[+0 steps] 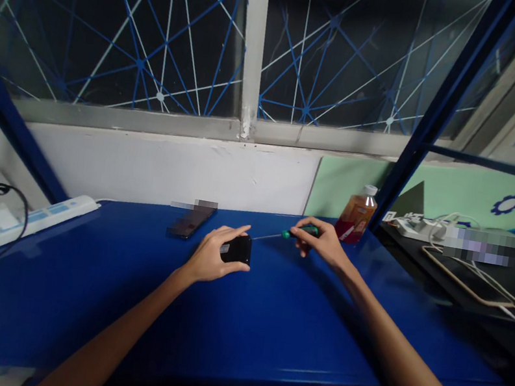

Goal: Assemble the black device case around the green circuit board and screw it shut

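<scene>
My left hand is wrapped round a small black box-like device on the blue table, thumb on the near side and fingers on the far side. Its left part is hidden under my palm. A screwdriver with a green and black handle is gripped in my right hand. Its thin metal shaft points left, and the tip is at the device's right far corner; whether it touches I cannot tell. Behind my left hand a dark phone lies flat on the table.
The blue table runs up to a white wall under windows. A bottle of reddish drink stands at the back right. A white power strip with a black cable lies at left. Right, a black table carries another phone and white cables.
</scene>
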The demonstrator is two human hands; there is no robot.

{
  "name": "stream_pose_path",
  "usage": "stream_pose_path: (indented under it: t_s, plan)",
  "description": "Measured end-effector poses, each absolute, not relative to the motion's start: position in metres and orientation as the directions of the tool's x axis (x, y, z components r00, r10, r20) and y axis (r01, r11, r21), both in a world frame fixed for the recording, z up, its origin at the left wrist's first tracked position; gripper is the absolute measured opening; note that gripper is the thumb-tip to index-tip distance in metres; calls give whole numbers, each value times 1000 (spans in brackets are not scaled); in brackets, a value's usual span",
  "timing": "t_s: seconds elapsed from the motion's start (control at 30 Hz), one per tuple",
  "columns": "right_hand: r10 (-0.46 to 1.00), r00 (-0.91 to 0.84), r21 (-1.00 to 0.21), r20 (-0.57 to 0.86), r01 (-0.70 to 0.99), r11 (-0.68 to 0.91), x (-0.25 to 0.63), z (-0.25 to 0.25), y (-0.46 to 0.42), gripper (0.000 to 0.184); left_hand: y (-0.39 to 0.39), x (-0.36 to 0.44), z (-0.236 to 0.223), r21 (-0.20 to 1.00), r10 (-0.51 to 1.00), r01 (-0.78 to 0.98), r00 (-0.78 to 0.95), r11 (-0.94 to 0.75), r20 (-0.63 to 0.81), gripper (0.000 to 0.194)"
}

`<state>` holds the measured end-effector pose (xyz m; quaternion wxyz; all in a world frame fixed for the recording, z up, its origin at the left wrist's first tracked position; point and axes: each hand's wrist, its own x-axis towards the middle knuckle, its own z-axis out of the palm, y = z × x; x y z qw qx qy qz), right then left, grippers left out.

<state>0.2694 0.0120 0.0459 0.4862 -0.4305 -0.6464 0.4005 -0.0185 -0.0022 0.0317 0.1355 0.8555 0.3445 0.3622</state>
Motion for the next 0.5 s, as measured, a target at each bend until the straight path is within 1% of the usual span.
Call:
stream_pose_path:
  t_s: [0.07, 0.13, 0.17, 0.23, 0.3, 0.4, 0.5]
  plan:
    - [947, -277, -951, 163, 210, 225, 276, 40, 18, 36, 1, -19, 26, 437, 689, 534, 517, -723, 507, 78]
    - [917, -398, -945, 38, 283, 162, 280, 32, 23, 37, 3, -20, 20, 395, 692, 573, 531, -718, 489, 77]
    - [899, -439, -935, 1, 319, 157, 280, 27, 25, 36, 5, -21, 17, 378, 694, 587, 538, -716, 478, 77]
    - [874, -485, -903, -23, 385, 190, 278, 19, 29, 34, 8, -23, 14, 356, 697, 605, 552, -712, 457, 77]
    - [873, -487, -856, 17, 444, 264, 274, 12, 31, 32, 10, -26, 13, 345, 701, 615, 563, -709, 437, 79]
    - [873, -459, -764, 168, 499, 409, 266, 9, 29, 27, 12, -30, 13, 336, 703, 621, 576, -708, 417, 80]
    - [860, -432, -713, 273, 509, 482, 258, 9, 24, 23, 9, -33, 14, 328, 702, 624, 583, -709, 409, 79]
